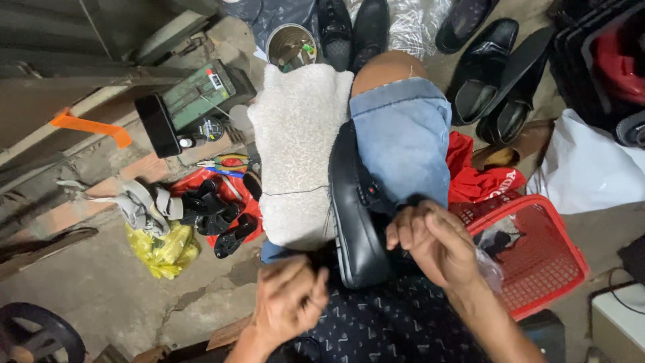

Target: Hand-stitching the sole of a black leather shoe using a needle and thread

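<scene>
I look down and see the floor [101, 296], grey and cracked, all around. On the right sits a red basket [537, 262] with a white bag [591, 168] behind it. A white fluffy cloth [299, 148] lies over my left leg, and my right leg in blue jeans [403, 134] is next to it, with the knee bare.

The black shoe [356, 215] lies between the cloth and the jeans, resting on my lap. It is on its side, with its toe end pointing toward me. A thin thread [295, 193] runs across the cloth to the shoe.

My right hand [433, 242] is curled tight on the shoe's edge. The fingers bend down into the shoe and the thumb side presses on the outside, so it grips the shoe.

My left hand [289, 299] is low, just beside the toe end of the shoe. It is blurry. The fingers are folded in like a loose fist, but I cannot tell if it pinches anything.

More black shoes [494, 74] stand at the top right. A tin can [291, 46] with small things in it sits at the top. Black heel pieces [215, 215] lie on a red sheet at the left, beside a yellow bag [164, 249].
</scene>
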